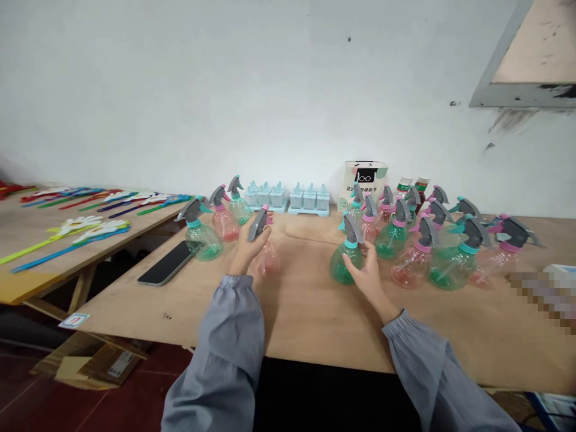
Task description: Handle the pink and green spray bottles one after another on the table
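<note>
My left hand point(246, 247) is closed round the neck of a pink spray bottle point(265, 259) with a grey trigger head, holding it just above the plywood table point(297, 312). My right hand point(366, 271) cups the side of a green spray bottle point(342, 261) standing on the table, fingers curled on its body. Both arms wear grey sleeves.
Three spray bottles point(211, 231) stand at the left, and a crowd of several more point(432, 246) at the right. A black phone point(165, 264) lies near the table's left edge. Blue ice-pop moulds point(288, 198) and a small box point(362, 180) sit against the wall. Coloured plastic hand clappers point(85, 231) cover a side table.
</note>
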Demonstrator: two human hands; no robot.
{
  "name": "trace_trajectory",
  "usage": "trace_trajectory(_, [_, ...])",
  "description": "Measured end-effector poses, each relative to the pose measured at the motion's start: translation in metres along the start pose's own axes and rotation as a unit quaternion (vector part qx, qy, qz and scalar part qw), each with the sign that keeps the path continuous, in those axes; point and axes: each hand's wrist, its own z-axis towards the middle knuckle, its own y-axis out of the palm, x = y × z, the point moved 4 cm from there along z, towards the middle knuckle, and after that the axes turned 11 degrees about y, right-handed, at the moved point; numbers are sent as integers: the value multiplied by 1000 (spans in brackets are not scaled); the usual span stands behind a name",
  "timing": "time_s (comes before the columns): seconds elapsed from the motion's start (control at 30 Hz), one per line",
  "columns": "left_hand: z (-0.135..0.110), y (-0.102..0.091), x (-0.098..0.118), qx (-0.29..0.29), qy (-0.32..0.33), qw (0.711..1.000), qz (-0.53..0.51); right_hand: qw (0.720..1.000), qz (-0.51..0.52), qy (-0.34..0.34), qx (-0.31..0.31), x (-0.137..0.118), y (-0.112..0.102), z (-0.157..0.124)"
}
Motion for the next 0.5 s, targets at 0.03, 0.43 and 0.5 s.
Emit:
trace_trajectory(0.03, [3,-4,-8,2,-3,1000,11,1000,2,1,-3,0,0,0])
trace_trajectory(0.43, [-32,-13,-35,-38,21,991,128,1000,13,-2,-13,-1,1,1])
trace_trajectory(0.5, [-45,-19,-37,-57,-19,984,166,1000,15,-5,-14,-2,2,0])
